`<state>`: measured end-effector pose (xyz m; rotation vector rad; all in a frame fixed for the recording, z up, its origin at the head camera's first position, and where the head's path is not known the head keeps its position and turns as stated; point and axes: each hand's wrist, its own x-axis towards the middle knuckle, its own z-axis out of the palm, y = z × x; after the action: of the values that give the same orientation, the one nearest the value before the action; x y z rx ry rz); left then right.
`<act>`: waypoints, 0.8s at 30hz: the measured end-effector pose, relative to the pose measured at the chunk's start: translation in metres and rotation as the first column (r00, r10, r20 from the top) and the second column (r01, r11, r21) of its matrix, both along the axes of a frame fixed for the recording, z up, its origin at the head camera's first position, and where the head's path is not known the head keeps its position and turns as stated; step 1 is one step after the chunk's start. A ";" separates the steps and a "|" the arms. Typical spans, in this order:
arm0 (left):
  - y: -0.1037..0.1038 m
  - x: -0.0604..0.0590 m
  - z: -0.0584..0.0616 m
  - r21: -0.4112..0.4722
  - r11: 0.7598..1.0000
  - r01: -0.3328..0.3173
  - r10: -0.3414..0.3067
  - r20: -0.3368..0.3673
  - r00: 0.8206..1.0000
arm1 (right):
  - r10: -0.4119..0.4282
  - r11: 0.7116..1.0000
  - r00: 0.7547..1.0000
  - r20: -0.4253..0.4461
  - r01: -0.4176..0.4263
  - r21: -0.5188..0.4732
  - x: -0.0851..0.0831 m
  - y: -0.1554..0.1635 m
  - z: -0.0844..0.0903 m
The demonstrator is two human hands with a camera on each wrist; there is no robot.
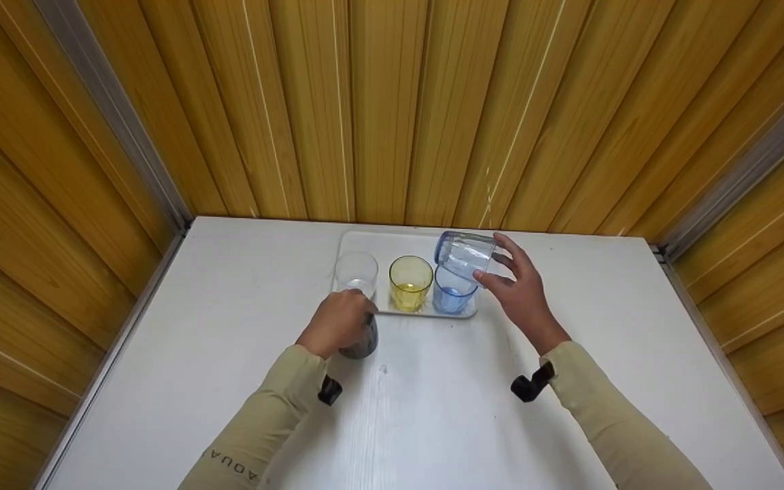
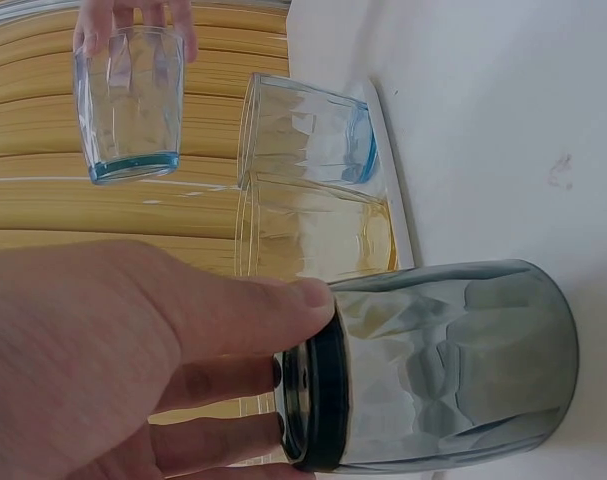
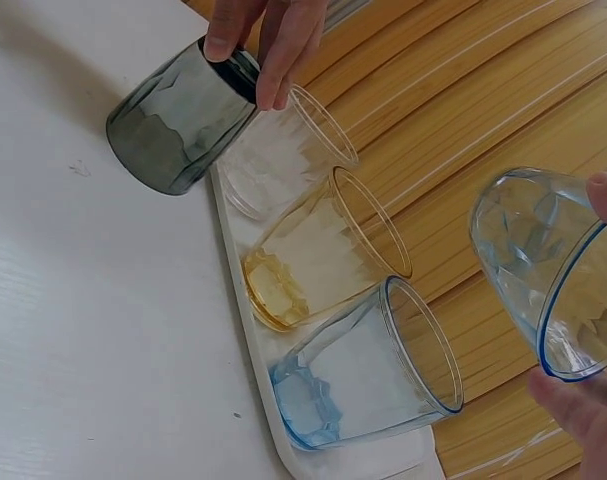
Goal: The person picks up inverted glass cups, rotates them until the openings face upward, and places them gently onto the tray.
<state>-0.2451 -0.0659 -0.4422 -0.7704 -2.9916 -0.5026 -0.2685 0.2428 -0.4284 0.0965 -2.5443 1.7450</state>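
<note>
My left hand (image 1: 341, 320) grips a smoky grey glass (image 2: 443, 370) by its dark, narrower end, fingers and thumb around it. This glass is upside down at the tray's front left, its wide end toward the table. My right hand (image 1: 518, 292) holds a pale blue glass (image 1: 467, 253) by the rim, thumb and fingers on opposite sides. It lies tilted on its side in the air, base pointing left, above another blue glass (image 3: 368, 375). A yellow glass (image 1: 410, 282) and a clear glass (image 1: 356, 269) stand upright beside that one on a white tray (image 1: 392, 239).
The white table (image 1: 426, 408) reaches back to a wood-patterned panel wall (image 1: 385, 116), with similar panels on both sides. Metal posts (image 1: 126, 116) stand at the corners. A black wrist camera (image 1: 532, 382) sits at my right cuff.
</note>
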 end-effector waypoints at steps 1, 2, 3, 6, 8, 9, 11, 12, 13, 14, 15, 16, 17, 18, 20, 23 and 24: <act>0.000 0.000 0.000 -0.002 1.000 -0.002 0.002 0.001 1.000 | -0.001 1.000 1.000 0.000 0.001 -0.002 0.000 0.000 0.000; 0.000 0.000 0.000 -0.004 1.000 -0.003 0.003 0.003 1.000 | -0.002 1.000 1.000 0.001 0.002 -0.004 -0.001 0.000 0.001; 0.000 -0.001 0.000 -0.005 1.000 -0.003 0.003 0.007 1.000 | -0.004 1.000 1.000 0.001 0.004 -0.007 -0.001 0.000 0.001; 0.000 -0.001 0.000 -0.009 1.000 -0.004 0.004 0.012 1.000 | -0.013 1.000 1.000 0.002 0.013 -0.007 -0.002 0.001 0.002; -0.001 -0.001 0.000 -0.013 1.000 -0.005 0.005 0.016 1.000 | -0.016 1.000 1.000 0.003 0.016 -0.007 -0.003 0.001 0.002; -0.001 -0.002 0.000 -0.014 1.000 -0.005 0.005 0.018 1.000 | -0.017 1.000 1.000 0.001 0.017 -0.007 -0.003 0.001 0.002; -0.001 -0.002 0.001 -0.018 1.000 -0.006 0.006 0.020 1.000 | -0.018 1.000 1.000 -0.002 0.018 -0.006 -0.004 0.001 0.003; -0.001 -0.002 0.001 -0.019 1.000 -0.008 0.008 0.026 1.000 | -0.019 1.000 1.000 -0.004 0.019 -0.006 -0.004 0.001 0.003; -0.001 -0.002 0.001 -0.019 1.000 -0.007 0.007 0.026 1.000 | -0.019 1.000 1.000 -0.005 0.019 -0.006 -0.004 0.001 0.003; -0.001 -0.002 0.001 -0.019 1.000 -0.007 0.007 0.026 1.000 | -0.018 1.000 1.000 -0.006 0.018 -0.007 -0.004 0.001 0.004; -0.001 -0.002 0.002 -0.019 1.000 -0.006 0.007 0.027 1.000 | -0.018 1.000 1.000 -0.008 0.018 -0.007 -0.004 0.001 0.004; -0.001 -0.002 0.002 -0.017 1.000 -0.006 0.007 0.026 1.000 | -0.019 1.000 1.000 -0.008 0.019 -0.006 -0.004 0.001 0.003; -0.001 -0.002 0.002 -0.015 1.000 -0.005 0.005 0.024 1.000 | -0.020 1.000 1.000 -0.009 0.020 -0.005 -0.004 0.001 0.003; -0.001 -0.002 0.002 -0.014 1.000 -0.003 0.003 0.022 1.000 | -0.022 1.000 1.000 -0.011 0.022 -0.005 -0.004 0.001 0.003; -0.001 -0.001 0.002 -0.004 1.000 0.004 -0.004 0.013 1.000 | -0.026 1.000 1.000 -0.015 0.026 0.001 -0.005 0.001 0.001; -0.002 -0.001 0.002 0.006 1.000 0.016 -0.016 0.000 1.000 | -0.034 0.999 0.999 -0.018 0.034 0.007 -0.007 0.001 -0.001; -0.002 -0.001 0.002 0.007 1.000 0.017 -0.017 -0.004 1.000 | -0.035 0.999 0.999 -0.018 0.035 0.008 -0.007 0.000 -0.001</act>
<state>-0.2462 -0.0681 -0.4397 -0.7963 -2.9808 -0.5106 -0.2756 0.2432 -0.4298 0.0670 -2.5252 1.7129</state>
